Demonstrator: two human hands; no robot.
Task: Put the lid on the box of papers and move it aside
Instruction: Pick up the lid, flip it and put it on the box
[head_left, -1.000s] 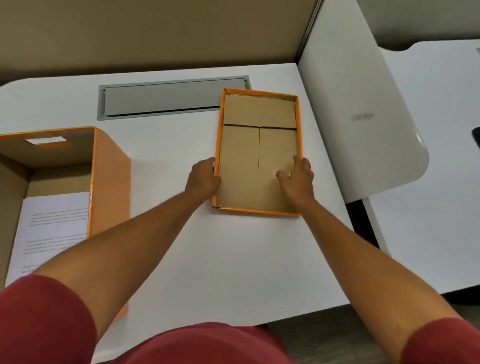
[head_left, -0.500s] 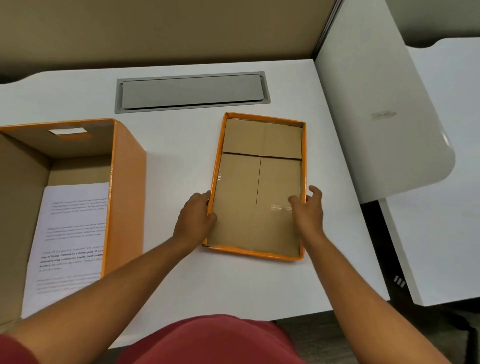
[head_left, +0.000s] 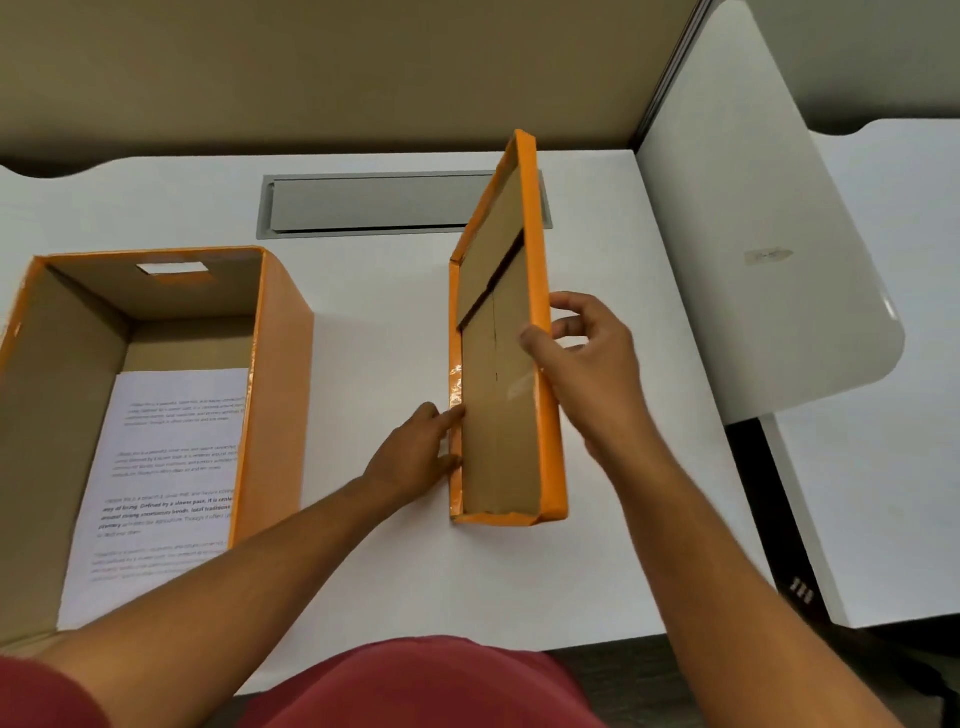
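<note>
The orange lid (head_left: 501, 395) stands tilted up on its left long edge in the middle of the white desk, its brown cardboard inside facing left. My right hand (head_left: 587, 364) grips the raised right rim, thumb inside and fingers behind. My left hand (head_left: 415, 454) presses against the lid's lower left rim at the desk. The open orange box (head_left: 275, 364) sits at the left, with printed white papers (head_left: 166, 467) lying flat on its bottom.
A grey cable hatch (head_left: 374, 205) is set into the white desk (head_left: 389, 571) behind the lid. A white divider panel (head_left: 753, 234) rises at the desk's right edge, with another white desk (head_left: 893, 415) beyond it. A beige partition runs along the back.
The lid lay flat, inside up, with both hands on its long sides. Now its right side is lifted by my right hand and the lid stands nearly on its left edge.
</note>
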